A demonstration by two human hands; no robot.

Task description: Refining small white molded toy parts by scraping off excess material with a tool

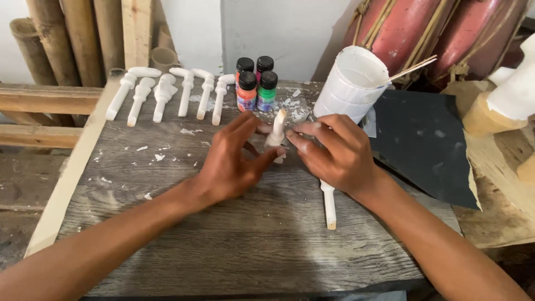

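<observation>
Pinching a small white peg (276, 136) upright at frame centre, left hand (231, 161) and right hand (334, 153) both grip it by the fingertips. Risk: a slip could tip it toward the paint bottles (256, 83) just behind.

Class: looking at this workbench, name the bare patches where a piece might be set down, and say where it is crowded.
Bare: the near half of the grey wooden table, between the forearms, and the left part between the white carved pieces and the left hand. Crowded: the far edge, with paint bottles and white cup, and around the right hand.
</observation>
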